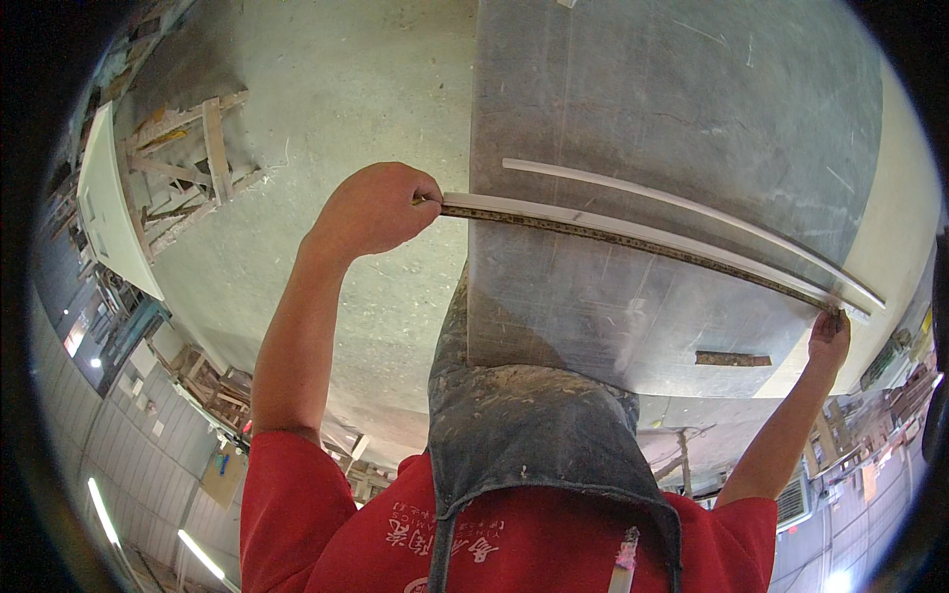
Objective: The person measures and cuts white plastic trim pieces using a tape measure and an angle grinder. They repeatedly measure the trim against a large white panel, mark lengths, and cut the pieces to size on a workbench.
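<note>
From where I stand, the counter [682, 89] is a broad, smooth grey surface, scuffed and scratched, with a pale band [907, 168] down its right side. Two slim white strips lie across it: the far strip [707, 210] wholly on top, the near strip [633, 229] poking past the left edge. A worn dark ruler [633, 241] runs right along the latter. Close to the front edge lies a short, flat brown piece [733, 359].

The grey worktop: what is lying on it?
Two white strips and a short brown piece. A dark marked strip, held by left hand and right hand, runs along the nearer white strip. The grey worktop directly beneath them is hidden.
</note>
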The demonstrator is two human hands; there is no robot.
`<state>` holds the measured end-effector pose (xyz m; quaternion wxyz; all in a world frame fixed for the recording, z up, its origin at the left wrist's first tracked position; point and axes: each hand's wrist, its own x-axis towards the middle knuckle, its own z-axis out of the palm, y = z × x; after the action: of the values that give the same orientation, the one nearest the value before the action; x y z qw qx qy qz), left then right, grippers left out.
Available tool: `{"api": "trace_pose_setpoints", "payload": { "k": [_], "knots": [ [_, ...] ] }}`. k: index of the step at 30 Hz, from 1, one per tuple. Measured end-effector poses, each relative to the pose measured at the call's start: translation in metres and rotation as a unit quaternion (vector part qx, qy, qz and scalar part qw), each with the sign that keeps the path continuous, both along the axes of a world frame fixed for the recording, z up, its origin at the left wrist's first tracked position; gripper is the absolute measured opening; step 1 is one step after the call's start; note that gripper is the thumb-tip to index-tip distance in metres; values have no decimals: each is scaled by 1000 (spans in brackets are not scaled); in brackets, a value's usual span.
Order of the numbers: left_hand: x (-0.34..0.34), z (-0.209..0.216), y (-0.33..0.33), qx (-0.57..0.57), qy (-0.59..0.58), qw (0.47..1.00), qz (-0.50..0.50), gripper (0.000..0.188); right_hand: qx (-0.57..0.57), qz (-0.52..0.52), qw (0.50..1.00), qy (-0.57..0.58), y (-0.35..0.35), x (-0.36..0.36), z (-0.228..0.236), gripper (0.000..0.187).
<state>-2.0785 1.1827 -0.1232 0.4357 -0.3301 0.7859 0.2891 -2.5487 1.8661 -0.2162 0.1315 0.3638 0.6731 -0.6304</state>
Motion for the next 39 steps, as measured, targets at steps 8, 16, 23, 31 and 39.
{"api": "trace_pose_setpoints", "payload": {
  "k": [8, 16, 23, 31, 39],
  "knots": [
    [-5, 4, 0, 0, 4, 1000, 0, 24, 8, -11, 1000, -4, -1, 0, -2, 13],
    [6, -6, 0, -13, 27, 999, -14, 26, 19, -2, 1000, -15, 20, -10, -11, 15],
    [20, -21, -1, -45, 27, 998, -41, 43, -100, 36, 994, -2, -12, 43, -10, 15],
    [14, -22, -11, 25, 93, 995, 17, 26, 11, -154, 988, -19, -125, 77, 34, 16],
    [18, -26, -8, 18, 87, 995, 44, 22, 89, -120, 989, -6, -144, 79, 44, 18]
  ]
}}
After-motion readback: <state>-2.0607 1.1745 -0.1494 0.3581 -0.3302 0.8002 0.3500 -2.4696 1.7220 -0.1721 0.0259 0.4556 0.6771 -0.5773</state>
